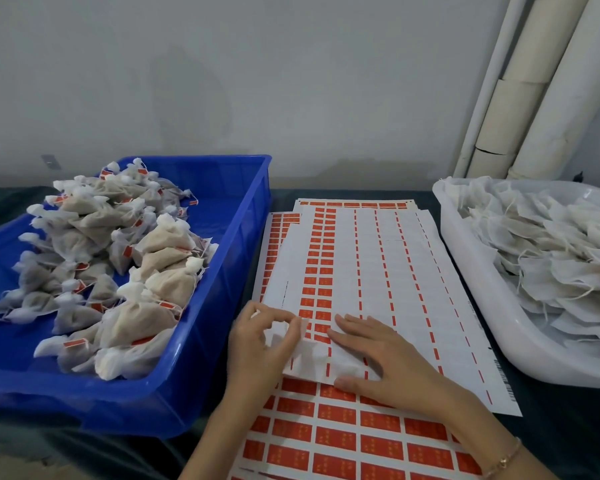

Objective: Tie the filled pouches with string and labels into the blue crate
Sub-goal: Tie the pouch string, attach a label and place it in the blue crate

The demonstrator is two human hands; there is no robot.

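Observation:
A blue crate (pixel 222 271) at the left holds several tied white pouches (pixel 125 258) with small red labels on strings. At the right a white tray (pixel 471 271) is heaped with untied filled pouches (pixel 555 258). Between them lie sheets of red labels (pixel 361 271). My left hand (pixel 257 344) pinches a small white pouch (pixel 312 355) at its top, over the near end of the top sheet. The pouch lies flat on that sheet. My right hand (pixel 378 358) rests flat on it with fingers spread.
A second label sheet (pixel 343 441) with larger-looking red labels lies nearest me under my forearms. The table has a dark cover (pixel 568 427). White pipes (pixel 520 98) run up the wall at the back right.

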